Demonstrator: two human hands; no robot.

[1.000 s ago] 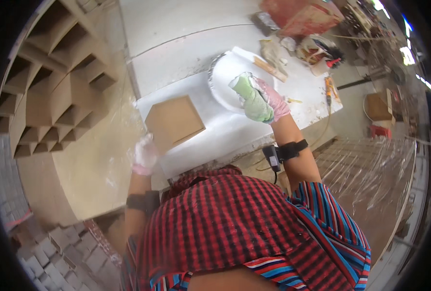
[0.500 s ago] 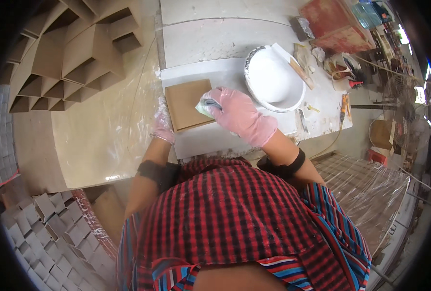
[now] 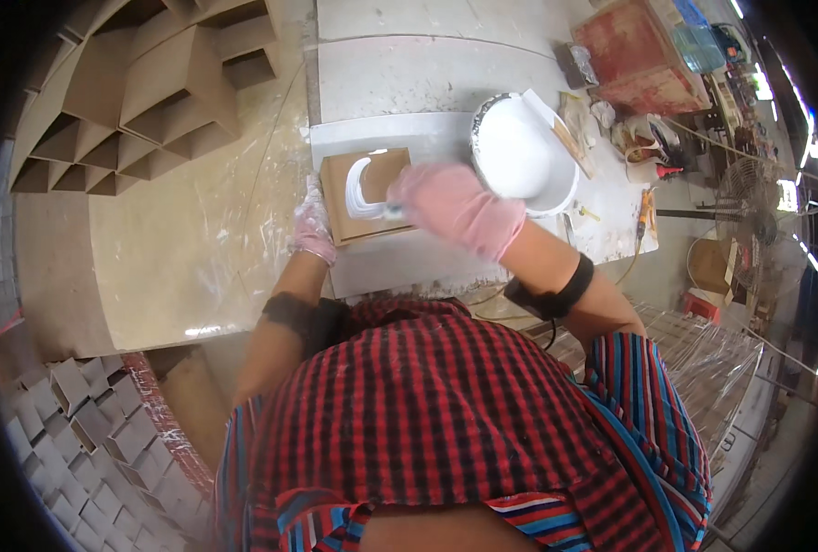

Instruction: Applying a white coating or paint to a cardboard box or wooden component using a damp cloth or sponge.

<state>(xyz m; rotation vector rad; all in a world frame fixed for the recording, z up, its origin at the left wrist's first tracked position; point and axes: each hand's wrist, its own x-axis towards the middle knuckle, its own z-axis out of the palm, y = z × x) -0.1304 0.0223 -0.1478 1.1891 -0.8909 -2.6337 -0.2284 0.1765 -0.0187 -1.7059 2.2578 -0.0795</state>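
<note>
Our pink-gloved right hand (image 3: 453, 204) grips a small pale wad (image 3: 393, 212) over a square brown board box (image 3: 377, 182), likely light, stiff, best edge-held.

Sweeping across the top of the box (image 3: 380, 184) with the right hand (image 3: 450, 204), no longer hovering over the bowl (image 3: 519, 152) as a second ago. Leaving a thick, curved white stroke (image 3: 359, 191) and a small white dab (image 3: 379, 151) at the far edge, on a top bare half a second ago. Mostly hiding the sponge (image 3: 393, 211) now, after showing it fully above the bowl.
</note>
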